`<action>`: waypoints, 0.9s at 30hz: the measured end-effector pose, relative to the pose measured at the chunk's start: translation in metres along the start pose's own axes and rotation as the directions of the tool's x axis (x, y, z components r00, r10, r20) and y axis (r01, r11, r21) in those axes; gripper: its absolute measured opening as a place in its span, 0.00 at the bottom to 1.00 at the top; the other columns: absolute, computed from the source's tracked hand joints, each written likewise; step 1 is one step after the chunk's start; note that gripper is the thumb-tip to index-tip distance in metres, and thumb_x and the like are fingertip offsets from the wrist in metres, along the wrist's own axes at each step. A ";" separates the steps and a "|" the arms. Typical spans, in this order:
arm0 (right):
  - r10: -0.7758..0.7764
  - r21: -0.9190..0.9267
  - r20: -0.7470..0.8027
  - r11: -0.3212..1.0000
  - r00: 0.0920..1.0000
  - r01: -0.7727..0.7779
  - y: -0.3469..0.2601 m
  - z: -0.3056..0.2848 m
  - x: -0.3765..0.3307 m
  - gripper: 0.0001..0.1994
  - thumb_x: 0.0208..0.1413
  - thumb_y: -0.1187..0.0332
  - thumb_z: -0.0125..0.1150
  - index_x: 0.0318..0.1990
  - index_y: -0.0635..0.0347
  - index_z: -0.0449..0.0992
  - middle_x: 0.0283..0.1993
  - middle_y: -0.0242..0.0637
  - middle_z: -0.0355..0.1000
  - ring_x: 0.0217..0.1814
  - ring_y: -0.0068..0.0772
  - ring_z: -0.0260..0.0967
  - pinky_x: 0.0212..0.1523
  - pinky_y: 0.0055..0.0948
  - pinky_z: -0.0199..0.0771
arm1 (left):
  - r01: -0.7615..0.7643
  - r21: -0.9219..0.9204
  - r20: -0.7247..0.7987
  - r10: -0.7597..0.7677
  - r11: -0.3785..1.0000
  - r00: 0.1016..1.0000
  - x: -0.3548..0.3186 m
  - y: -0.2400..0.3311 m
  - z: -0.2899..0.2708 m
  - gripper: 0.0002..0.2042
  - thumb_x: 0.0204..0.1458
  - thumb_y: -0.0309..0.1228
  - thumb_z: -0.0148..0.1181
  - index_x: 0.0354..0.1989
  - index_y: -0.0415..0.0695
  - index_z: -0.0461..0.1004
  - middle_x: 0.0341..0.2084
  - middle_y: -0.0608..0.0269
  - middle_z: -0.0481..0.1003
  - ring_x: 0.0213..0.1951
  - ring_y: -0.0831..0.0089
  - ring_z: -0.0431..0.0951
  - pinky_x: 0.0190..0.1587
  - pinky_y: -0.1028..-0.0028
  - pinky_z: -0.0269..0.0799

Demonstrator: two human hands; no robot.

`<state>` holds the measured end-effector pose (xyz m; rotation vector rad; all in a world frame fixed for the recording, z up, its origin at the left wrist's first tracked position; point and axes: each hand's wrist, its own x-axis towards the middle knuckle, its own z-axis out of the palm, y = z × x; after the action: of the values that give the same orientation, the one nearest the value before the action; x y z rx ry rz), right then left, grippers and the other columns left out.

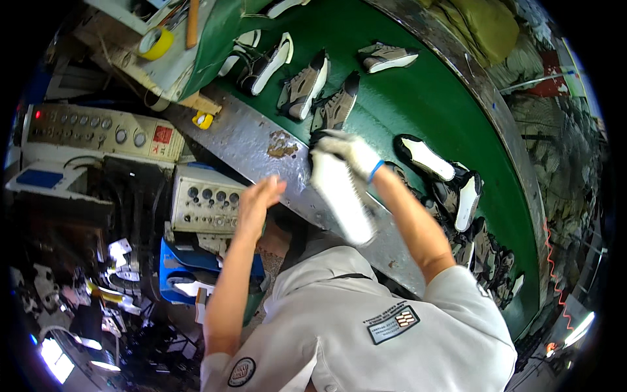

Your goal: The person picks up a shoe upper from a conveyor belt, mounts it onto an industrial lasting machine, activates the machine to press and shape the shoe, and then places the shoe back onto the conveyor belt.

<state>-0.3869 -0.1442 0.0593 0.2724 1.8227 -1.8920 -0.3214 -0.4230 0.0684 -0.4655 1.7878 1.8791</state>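
My right hand (353, 154), in a white glove with a blue band at the wrist, grips a shoe (341, 196) near its black end. The shoe's white sole faces up, and its lower end is smeared by motion over the metal edge of the bench. Bare and with nothing in it, my left hand (260, 196) hangs left of the shoe, fingers loosely bent and apart from it. Just beyond my glove, a brown-and-black shoe upper (337, 104) lies on the green belt (385, 98). Another shoe (305, 85) with a white sole edge rests beside it.
More shoes lie on the belt, among them an upturned one (424, 157) at right and a single one (388, 57) farther off. A control box (206, 199) with knobs stands at left. Yellow tape (155, 44) sits on a far-left shelf.
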 end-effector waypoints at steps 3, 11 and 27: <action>0.196 -0.811 -0.341 0.434 0.919 -0.393 0.013 -0.093 0.044 0.42 0.55 0.34 0.55 0.59 0.69 0.74 0.56 0.59 0.74 0.59 0.51 0.74 0.59 0.39 0.71 | 0.081 0.055 -0.040 -0.079 0.995 0.996 -0.025 -0.047 -0.013 0.22 0.60 0.41 0.61 0.55 0.35 0.76 0.46 0.53 0.81 0.47 0.68 0.82 0.50 0.70 0.76; -0.106 -0.413 -0.638 0.883 0.763 -0.223 0.141 -0.123 0.212 0.32 0.48 0.50 0.73 0.56 0.64 0.77 0.54 0.48 0.77 0.56 0.45 0.74 0.58 0.37 0.70 | 0.206 -0.057 -0.165 -0.213 0.977 0.963 -0.071 -0.113 -0.044 0.18 0.65 0.36 0.57 0.54 0.33 0.75 0.43 0.51 0.82 0.45 0.67 0.83 0.47 0.72 0.77; 0.312 0.239 0.423 0.868 0.851 -0.436 0.085 0.210 -0.074 0.15 0.65 0.61 0.54 0.51 0.61 0.74 0.42 0.35 0.77 0.40 0.29 0.76 0.42 0.26 0.77 | -0.391 -0.304 -0.517 0.195 0.869 0.834 -0.193 -0.017 -0.153 0.26 0.62 0.44 0.59 0.56 0.30 0.73 0.47 0.51 0.79 0.46 0.68 0.77 0.53 0.66 0.72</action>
<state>-0.2428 -0.3323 0.0370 0.3330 1.1039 -1.8001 -0.1685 -0.5980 0.1511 -0.9041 1.8459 2.5517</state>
